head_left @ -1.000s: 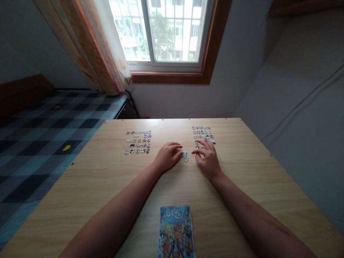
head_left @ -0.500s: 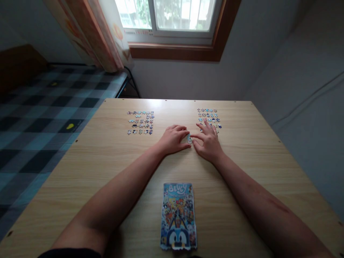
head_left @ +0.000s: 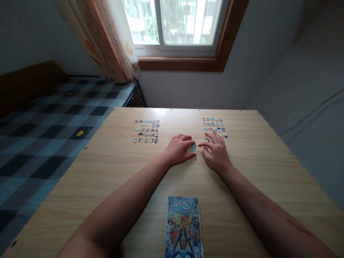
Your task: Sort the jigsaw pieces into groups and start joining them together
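Observation:
On the table, a small cluster of jigsaw pieces lies between the thumb and fingers of my left hand, which curves round its left side and holds it against the tabletop. The hand partly covers the cluster. Just to the right, my right hand has its fingers spread, with the index fingertip near the cluster but apart from it. Its other fingers reach over the lower rows of the right group of loose jigsaw pieces and hide some of them. Nothing shows in its grasp.
Another group of loose jigsaw pieces lies in rows at the left. A colourful Bluey packet rests near the front of the wooden table. Beyond are a checked bed, a curtain and a window.
The view has tilted up, so everything sits lower in the picture. My right hand has drawn slightly away from the cluster, while my left hand stays beside it.

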Demonstrator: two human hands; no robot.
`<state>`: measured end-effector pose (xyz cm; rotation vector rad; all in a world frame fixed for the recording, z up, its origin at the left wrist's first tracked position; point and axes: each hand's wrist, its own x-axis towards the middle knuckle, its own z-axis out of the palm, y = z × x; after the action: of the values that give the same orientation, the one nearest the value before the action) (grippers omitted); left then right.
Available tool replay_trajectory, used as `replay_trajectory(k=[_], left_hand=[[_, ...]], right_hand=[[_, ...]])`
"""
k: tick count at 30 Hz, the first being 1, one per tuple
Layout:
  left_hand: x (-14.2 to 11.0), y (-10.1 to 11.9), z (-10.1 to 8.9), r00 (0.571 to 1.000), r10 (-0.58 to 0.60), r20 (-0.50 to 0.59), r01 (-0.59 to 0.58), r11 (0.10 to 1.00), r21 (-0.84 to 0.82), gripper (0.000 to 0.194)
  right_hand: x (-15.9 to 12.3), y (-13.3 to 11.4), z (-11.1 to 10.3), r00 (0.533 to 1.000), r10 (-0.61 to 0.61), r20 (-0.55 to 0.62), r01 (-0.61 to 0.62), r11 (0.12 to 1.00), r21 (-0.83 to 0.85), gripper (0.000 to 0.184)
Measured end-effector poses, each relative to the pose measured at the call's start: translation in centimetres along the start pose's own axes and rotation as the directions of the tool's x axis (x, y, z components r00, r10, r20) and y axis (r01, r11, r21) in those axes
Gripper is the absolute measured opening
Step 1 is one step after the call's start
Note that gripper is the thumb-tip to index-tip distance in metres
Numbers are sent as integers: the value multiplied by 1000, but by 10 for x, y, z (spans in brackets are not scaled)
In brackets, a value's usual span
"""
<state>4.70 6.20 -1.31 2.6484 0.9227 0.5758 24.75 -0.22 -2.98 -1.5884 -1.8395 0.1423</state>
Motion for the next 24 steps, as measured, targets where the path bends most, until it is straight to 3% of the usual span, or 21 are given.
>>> replay_trajectory(k=[12, 24], left_hand=[[-6, 3, -3, 1000, -5, -7, 5, 999, 54, 43], [-8, 2, -3, 1000, -6, -28, 7, 998, 61, 43]], right_hand=[[-4, 1, 6, 996, -60, -68, 58, 998, -36, 26], [-5, 4, 10, 995, -75, -61, 71, 995, -68, 26]])
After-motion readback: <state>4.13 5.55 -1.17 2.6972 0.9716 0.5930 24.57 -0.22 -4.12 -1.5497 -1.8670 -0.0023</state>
